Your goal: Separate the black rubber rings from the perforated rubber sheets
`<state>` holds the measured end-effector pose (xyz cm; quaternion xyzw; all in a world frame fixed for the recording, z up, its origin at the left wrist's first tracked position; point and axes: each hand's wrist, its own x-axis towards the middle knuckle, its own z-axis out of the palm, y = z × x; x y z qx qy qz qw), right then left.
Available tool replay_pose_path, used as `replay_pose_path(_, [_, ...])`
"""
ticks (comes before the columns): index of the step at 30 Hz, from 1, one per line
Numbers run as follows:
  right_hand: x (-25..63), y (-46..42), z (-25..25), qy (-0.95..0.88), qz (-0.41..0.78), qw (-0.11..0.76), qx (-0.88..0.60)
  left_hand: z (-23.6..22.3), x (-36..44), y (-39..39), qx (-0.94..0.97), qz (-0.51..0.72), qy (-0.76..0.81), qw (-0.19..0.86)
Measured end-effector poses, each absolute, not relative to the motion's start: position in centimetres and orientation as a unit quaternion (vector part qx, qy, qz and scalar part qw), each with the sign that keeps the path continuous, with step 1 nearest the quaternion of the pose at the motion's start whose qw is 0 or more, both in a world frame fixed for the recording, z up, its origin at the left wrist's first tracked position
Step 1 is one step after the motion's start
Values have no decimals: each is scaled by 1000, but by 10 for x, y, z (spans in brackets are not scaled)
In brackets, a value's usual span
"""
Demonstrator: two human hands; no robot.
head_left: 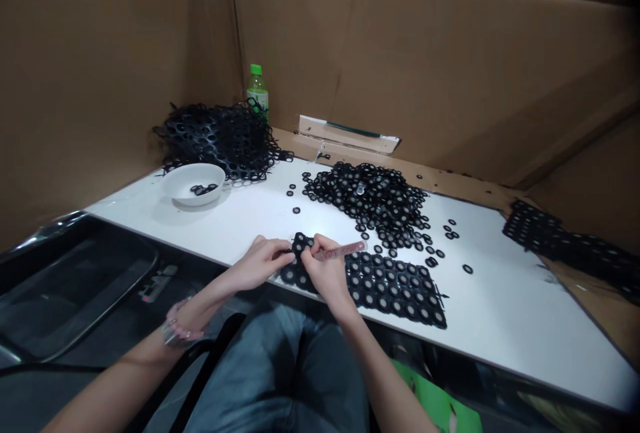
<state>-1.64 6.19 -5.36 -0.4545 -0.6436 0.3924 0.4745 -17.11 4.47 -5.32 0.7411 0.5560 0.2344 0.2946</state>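
Note:
A black moulded sheet of joined rings (395, 286) lies along the table's front edge, with pale discs showing in its ring centres. Over its left part, my right hand (327, 273) is closed around a slim pen-like tool (343, 250) with a reddish printed handle; its tip is hidden by the fingers. At the sheet's left end my left hand (263, 261) pinches thumb and forefinger together near a ring. Whatever sits between those fingertips is too small to tell. Just beyond the hands is a large heap of loose black rings (370, 199).
A white bowl (195, 186) holding a few black rings stands at left. Behind it are a tangle of black ring-holed webbing (215, 136) and a green-capped bottle (257, 89). More black sheets (565, 239) lie at far right. Cardboard walls (425, 53) enclose the white table (510, 326).

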Motion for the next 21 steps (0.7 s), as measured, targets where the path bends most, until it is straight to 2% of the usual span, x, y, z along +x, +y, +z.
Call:
replay_pose_path(4, [-17,61,-54,-644,393,477,-450,-53,-170,48,704,272,524,394])
replay_pose_path(7, [-14,64,-56,-614,412,491,-461,-47,-172,46,701,268,508,423])
replay_pose_path(14, [-10,68,-57,-541,458,532,-463,-36,-172,32,720,192,535,398])
replay_pose_path(18, [-12,63,-54,-542,448,538,-464,-38,-169,30,735,198,549,347])
replay_pose_path(21, [-13,57,-53,-566,441,517,-466,-39,-171,30,735,203,543,352])
